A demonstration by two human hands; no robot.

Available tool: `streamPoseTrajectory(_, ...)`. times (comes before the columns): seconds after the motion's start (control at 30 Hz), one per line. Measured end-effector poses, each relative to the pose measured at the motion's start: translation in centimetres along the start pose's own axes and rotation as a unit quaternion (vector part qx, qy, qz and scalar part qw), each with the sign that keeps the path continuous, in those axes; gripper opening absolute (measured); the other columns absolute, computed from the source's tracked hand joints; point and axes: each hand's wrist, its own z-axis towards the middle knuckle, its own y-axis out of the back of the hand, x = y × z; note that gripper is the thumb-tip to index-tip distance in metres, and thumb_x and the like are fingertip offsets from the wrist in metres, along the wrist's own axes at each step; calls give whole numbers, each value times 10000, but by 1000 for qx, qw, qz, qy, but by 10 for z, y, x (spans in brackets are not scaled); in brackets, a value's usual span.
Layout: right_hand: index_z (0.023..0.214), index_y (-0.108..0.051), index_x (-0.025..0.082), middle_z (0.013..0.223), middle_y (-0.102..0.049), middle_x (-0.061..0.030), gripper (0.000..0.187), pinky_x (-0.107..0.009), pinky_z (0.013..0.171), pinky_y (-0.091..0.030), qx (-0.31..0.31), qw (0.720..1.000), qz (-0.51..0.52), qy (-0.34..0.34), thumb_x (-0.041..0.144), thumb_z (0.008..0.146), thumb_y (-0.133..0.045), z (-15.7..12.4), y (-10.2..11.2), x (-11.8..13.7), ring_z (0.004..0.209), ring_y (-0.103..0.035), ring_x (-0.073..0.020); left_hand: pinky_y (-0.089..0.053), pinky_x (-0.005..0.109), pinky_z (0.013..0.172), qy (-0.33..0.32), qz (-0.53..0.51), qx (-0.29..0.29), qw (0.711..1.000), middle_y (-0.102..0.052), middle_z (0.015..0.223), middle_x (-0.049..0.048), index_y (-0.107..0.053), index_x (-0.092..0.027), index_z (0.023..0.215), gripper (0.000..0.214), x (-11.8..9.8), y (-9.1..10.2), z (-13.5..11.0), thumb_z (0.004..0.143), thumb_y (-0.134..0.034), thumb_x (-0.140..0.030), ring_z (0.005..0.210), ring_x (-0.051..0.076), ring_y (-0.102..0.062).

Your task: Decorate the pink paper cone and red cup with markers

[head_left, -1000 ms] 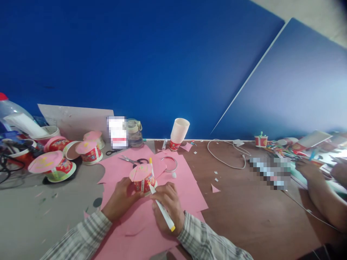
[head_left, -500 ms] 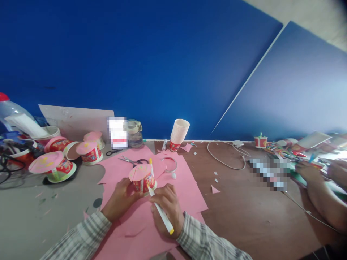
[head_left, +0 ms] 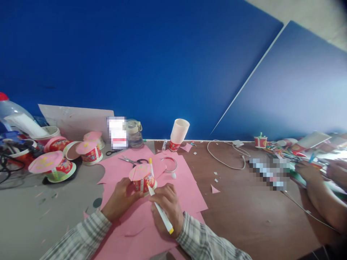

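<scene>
A red patterned paper cup [head_left: 148,181], upside down under a round pink paper disc [head_left: 140,172], stands on pink paper sheets [head_left: 187,187]. My left hand [head_left: 123,196] grips its left side between thumb and fingers. In my right hand [head_left: 168,206] is a white marker pen [head_left: 163,216] with a yellow end; its yellow tip touches the cup's lower front. Scissors [head_left: 132,160] lie behind the cup, and beside them a yellow stick-like piece [head_left: 150,164] shows. A roll of tape [head_left: 169,164] rests on the paper to the right.
Several similar pink-topped cups [head_left: 89,153] stand to the left. A glass bottle [head_left: 135,133] and a stack of paper cups [head_left: 179,133] stand along the blue partition [head_left: 151,65]. A white cable [head_left: 227,164] loops at right, where another person's hands [head_left: 309,171] work.
My hands, the cup and the marker pen hold nearly the same place. At far right, the other person's hand has shifted slightly.
</scene>
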Motion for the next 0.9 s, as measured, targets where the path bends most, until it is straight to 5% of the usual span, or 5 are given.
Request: streamPoseTrajectory(0.9,956,-601,243,879,-607,-15,205,-396,725,-489,-34,999,4,-11,168,766,-581,0,1,0,749,-591,-186,-493,395,685,1,-40,-1,999,-688,759,1,-632,-252,765,403,-1,1,0,428,-669,-471,743,263,-613)
